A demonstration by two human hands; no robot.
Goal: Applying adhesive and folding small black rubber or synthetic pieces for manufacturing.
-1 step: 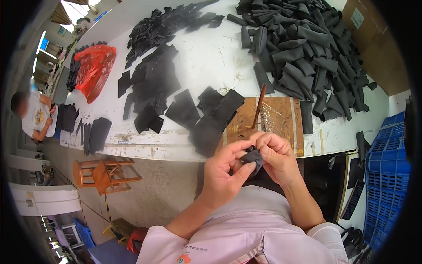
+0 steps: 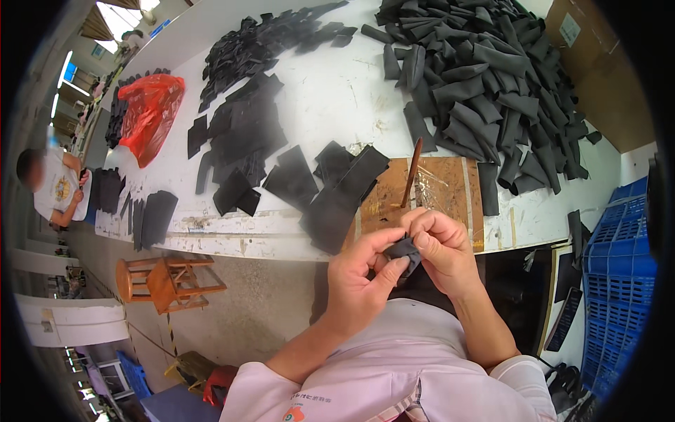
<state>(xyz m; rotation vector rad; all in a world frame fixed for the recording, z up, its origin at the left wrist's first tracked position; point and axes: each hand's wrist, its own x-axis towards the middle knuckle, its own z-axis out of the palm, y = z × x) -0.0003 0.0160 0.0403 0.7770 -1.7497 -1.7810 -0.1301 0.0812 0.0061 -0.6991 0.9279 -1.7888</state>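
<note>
Close in front of my body, just off the near table edge, a small dark grey fabric piece (image 2: 403, 254) is pinched between both hands. My left hand (image 2: 360, 276) grips its left side, thumb on top and fingers curled behind. On its right side, my right hand (image 2: 446, 254) pinches the upper edge between thumb and bent fingers. The part behind the fingers is hidden. Beyond the hands lies a worn brown board (image 2: 455, 184) with tape strips on it. A thin brown stick-like tool (image 2: 413, 169) stands up from the board, its lower end near my fingertips.
Rolled-looking dark fabric pieces (image 2: 485, 91) are heaped at far right, before a cardboard box (image 2: 589, 67). Flat dark pieces (image 2: 246, 126) and a red plastic bag (image 2: 151, 116) lie leftward. Blue crates (image 2: 615, 281) stand right, a wooden stool (image 2: 169, 281) left. Another person (image 2: 60, 186) is at far left.
The fabric piece has shifted slightly between my fingers and looks a little flatter. Both hands keep their grip in nearly the same place.
</note>
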